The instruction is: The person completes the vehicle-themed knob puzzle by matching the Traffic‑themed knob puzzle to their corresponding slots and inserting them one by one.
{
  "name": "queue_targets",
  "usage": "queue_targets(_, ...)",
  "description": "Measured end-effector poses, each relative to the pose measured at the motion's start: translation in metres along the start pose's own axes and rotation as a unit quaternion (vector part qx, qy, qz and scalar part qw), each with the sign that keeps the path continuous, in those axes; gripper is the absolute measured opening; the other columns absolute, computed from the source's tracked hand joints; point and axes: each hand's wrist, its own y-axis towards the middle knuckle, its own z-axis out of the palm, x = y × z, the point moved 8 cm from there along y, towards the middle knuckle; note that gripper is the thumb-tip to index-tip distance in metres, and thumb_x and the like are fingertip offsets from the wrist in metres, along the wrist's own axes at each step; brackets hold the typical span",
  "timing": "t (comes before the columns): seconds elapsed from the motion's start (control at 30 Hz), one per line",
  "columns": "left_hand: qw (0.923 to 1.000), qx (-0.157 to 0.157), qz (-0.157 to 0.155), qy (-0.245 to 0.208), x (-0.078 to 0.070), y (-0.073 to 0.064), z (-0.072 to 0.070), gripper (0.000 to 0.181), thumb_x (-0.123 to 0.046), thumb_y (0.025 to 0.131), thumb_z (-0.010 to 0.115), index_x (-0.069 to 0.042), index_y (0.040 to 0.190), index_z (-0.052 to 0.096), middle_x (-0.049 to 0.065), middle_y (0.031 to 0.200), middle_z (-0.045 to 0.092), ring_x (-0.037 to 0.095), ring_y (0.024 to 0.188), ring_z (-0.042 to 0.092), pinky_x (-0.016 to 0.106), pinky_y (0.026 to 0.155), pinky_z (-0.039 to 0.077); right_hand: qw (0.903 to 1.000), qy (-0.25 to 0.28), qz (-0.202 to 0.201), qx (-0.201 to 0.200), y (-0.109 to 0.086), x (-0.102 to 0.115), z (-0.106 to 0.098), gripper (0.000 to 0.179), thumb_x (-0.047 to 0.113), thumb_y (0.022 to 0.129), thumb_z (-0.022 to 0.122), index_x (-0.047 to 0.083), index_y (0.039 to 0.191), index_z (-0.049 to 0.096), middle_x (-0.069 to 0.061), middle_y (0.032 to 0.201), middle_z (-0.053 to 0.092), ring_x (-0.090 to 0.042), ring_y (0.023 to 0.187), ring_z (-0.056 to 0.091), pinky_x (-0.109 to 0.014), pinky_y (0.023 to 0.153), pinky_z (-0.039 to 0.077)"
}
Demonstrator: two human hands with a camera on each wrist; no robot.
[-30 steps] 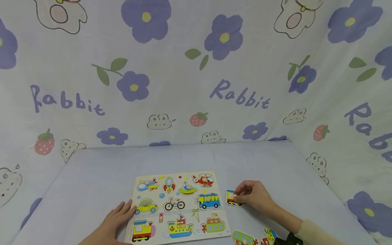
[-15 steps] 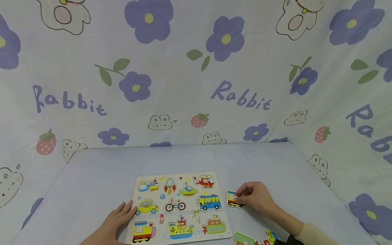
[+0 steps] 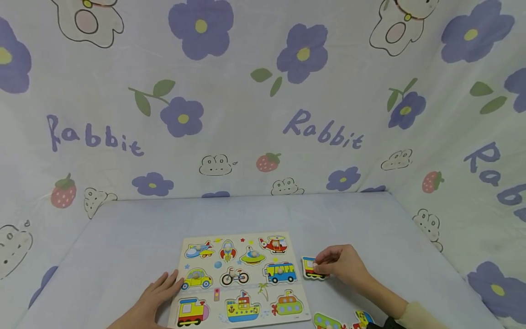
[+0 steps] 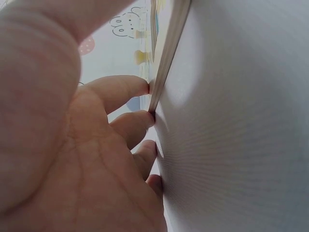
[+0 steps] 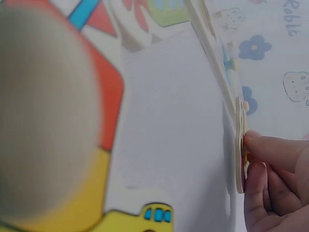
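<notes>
My right hand [image 3: 344,267] pinches a wooden train puzzle piece [image 3: 310,266] to the right of the puzzle board [image 3: 297,285]; the hand covers the train's right end. Edge-on in the right wrist view, the train piece [image 5: 239,164] is between thumb and fingers, with a shadow beside it. My left hand [image 3: 152,297] rests along the board's left side with fingers extended. The fingertips touch the board's edge [image 4: 169,53] in the left wrist view. On the board's bottom row lie a train slot [image 3: 191,312], a ship slot [image 3: 243,308] and a submarine slot [image 3: 287,304], all without knobs.
A loose submarine piece [image 3: 326,321] and a partly hidden ship piece [image 3: 363,317] lie below the right forearm. Knobbed vehicle pieces, such as the bus [image 3: 281,273], fill the upper rows. A patterned curtain [image 3: 246,114] stands behind the pale tabletop [image 3: 246,212].
The right hand has shifted the train piece very slightly left toward the board over the last half second. My left hand stays at the board's edge.
</notes>
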Motion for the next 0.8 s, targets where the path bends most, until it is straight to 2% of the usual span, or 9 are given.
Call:
queue_targets(0.3,0.9997,-0.004,0.023,-0.008,-0.002,-0.001,-0.002,0.107,-0.048,0.067,0.086,0.003,0.149,0.037,0.029,0.155,0.023,0.058,0.138,0.009,0.079,0.099,0.009,0.9998,0.004,0.013,-0.015,-0.003,0.003,-0.003,0.02,0.013,0.07,0.09,0.008,0.084,0.075,-0.005,0.078,0.072,-0.022,0.065,0.065,-0.031,0.052,0.051)
queue_targets(0.4,0.9994,-0.006,0.033,-0.003,0.001,-0.001,-0.002,0.105,-0.046,0.068,0.085,0.004,0.148,0.038,0.03,0.154,0.025,0.06,0.137,0.011,0.08,0.098,0.01,0.9995,0.02,0.012,-0.019,-0.004,0.006,-0.001,0.022,0.015,0.069,0.09,0.008,0.085,0.075,-0.006,0.078,0.072,-0.024,0.066,0.066,-0.031,0.052,0.05)
queue_targets(0.63,0.9997,0.001,0.011,-0.023,0.008,-0.001,-0.001,0.106,-0.049,0.068,0.084,0.002,0.148,0.039,0.028,0.155,0.024,0.057,0.139,0.008,0.08,0.099,0.004,0.9969,0.078,0.01,0.006,-0.009,0.018,0.017,0.027,0.017,0.068,0.091,0.005,0.086,0.075,-0.009,0.081,0.072,-0.026,0.067,0.068,-0.032,0.052,0.051)
queue_targets(0.8,0.9995,0.0,0.031,-0.01,0.007,0.001,0.002,0.104,-0.048,0.069,0.084,0.004,0.147,0.04,0.031,0.153,0.026,0.06,0.137,0.011,0.081,0.097,0.01,0.9962,0.083,0.013,0.022,-0.018,0.025,0.03,0.026,0.016,0.068,0.091,0.005,0.085,0.075,-0.008,0.079,0.072,-0.023,0.066,0.067,-0.03,0.052,0.05)
